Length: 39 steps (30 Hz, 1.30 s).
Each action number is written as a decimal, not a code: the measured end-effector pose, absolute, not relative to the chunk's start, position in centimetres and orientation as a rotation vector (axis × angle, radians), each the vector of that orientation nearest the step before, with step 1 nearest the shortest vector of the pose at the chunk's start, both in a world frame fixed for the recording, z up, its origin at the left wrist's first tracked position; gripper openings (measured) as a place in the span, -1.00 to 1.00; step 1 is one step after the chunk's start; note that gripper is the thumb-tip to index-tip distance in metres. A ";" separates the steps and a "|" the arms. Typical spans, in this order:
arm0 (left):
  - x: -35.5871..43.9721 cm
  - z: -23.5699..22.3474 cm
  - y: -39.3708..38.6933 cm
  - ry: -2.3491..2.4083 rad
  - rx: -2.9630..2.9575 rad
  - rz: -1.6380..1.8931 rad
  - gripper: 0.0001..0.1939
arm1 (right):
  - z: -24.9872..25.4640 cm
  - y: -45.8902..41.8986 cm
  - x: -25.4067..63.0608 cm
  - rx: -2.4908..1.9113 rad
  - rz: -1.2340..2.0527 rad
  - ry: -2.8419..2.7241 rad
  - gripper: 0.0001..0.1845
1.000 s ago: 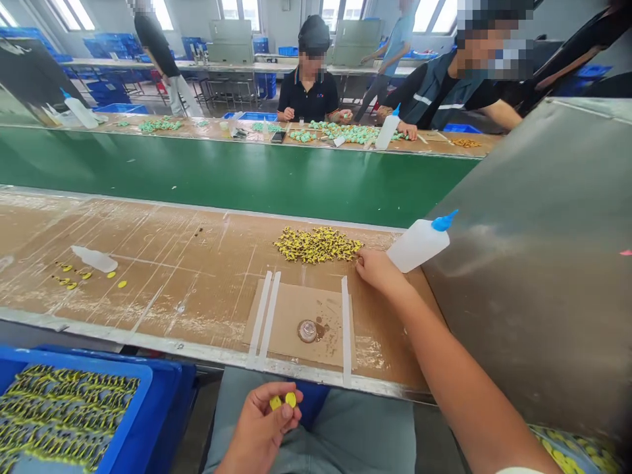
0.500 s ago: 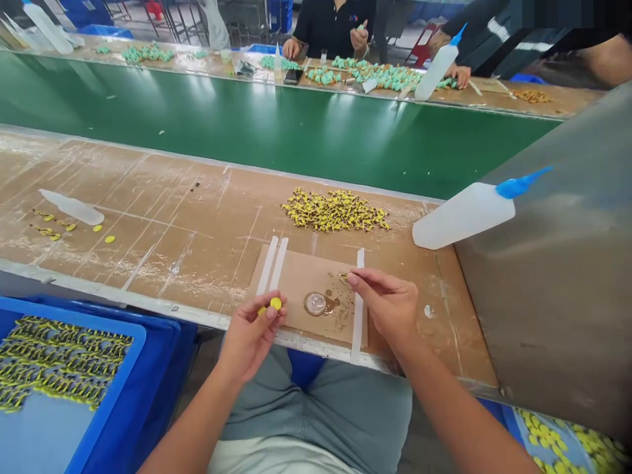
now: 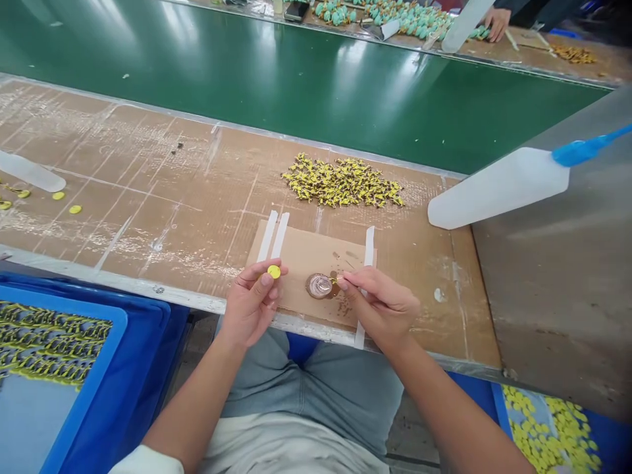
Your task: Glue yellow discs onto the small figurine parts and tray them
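My left hand pinches a small round yellow disc between thumb and fingers. In my right hand a tiny yellow-and-dark piece is held at the fingertips. Its tip is at the right edge of a round, glossy blob of what looks like clear glue; whether it touches cannot be told. The blob lies on a cardboard sheet taped to the bench, with brown wet stains beside it. Beyond the sheet is a pile of similar yellow-and-dark pieces.
A white squeeze bottle with a blue tip leans against a metal panel at right. Left stands a blue tray with rows of yellow-and-dark pieces. Yellow discs fill a bin lower right. A green belt runs behind; a co-worker's hand shows beyond.
My right hand has brought the small piece left and down to the glue blob's edge. The left hand still holds the disc. The view has tilted downward.
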<state>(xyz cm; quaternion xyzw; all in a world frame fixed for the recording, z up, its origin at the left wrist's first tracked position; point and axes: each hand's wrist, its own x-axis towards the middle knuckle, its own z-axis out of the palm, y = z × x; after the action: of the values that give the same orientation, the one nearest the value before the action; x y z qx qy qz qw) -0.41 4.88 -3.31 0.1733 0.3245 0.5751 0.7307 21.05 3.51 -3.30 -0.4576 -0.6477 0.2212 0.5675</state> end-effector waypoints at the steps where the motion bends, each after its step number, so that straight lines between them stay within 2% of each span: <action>1: -0.4 -3.3 4.9 0.698 0.388 1.271 -0.73 | -3.3 3.5 21.1 -1.070 0.527 -1.533 -0.62; 13: -0.4 -3.1 5.0 0.704 0.387 1.237 -0.74 | -3.4 3.7 20.9 -1.024 0.512 -1.596 -0.56; 23: -0.7 -3.2 5.0 0.704 0.392 1.241 -0.76 | -3.4 3.4 20.9 -1.108 0.484 -1.434 -0.65; 31: -0.6 -3.0 4.8 0.699 0.397 1.235 -0.76 | -2.7 3.8 21.1 -1.016 0.432 -1.603 -0.57; 39: -0.5 -2.6 4.7 0.752 0.392 1.215 -0.77 | -3.2 3.9 21.2 -1.065 0.493 -1.617 -0.64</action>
<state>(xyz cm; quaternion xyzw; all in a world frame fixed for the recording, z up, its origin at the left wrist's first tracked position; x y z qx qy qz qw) -0.50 4.66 -2.65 0.1785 0.3426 0.5535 0.7378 21.22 3.86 -3.22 -0.4484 -0.6805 0.2074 0.5411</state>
